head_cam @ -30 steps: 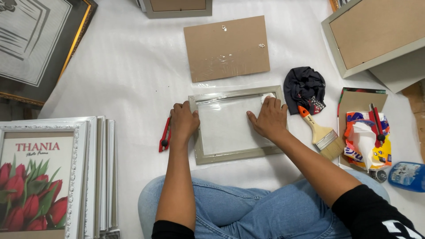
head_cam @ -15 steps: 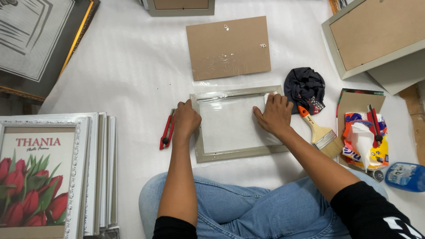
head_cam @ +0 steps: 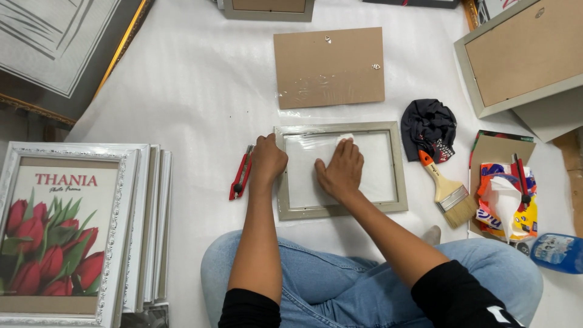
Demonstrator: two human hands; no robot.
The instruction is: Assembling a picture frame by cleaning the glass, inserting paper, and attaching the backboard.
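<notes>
The person's right hand (head_cam: pixel 340 171) lies flat on the glass of a small grey-green picture frame (head_cam: pixel 337 169), fingers together and pressed down on a white tissue or cloth (head_cam: pixel 345 140) whose edge peeps out just beyond the fingertips; the work in hand looks like wiping the pane. The left hand (head_cam: pixel 267 160) rests at the frame's left rail, fingers curled loosely against its upper corner, apparently steadying it rather than clamped on it. To do the wipe well, the steadying hand would best keep the frame from sliding on the white sheet (head_cam: pixel 194 103), while the wiping hand keeps the cloth under the pads so bare skin leaves no marks, and works out to the far right of the pane, well beyond the fingers. The frame lies flat in front of the crossed legs, a landscape rectangle with a narrow, faintly worn moulding and clear glass showing the pale sheet beneath. A red utility knife (head_cam: pixel 240 172) lies just left of the left hand.
</notes>
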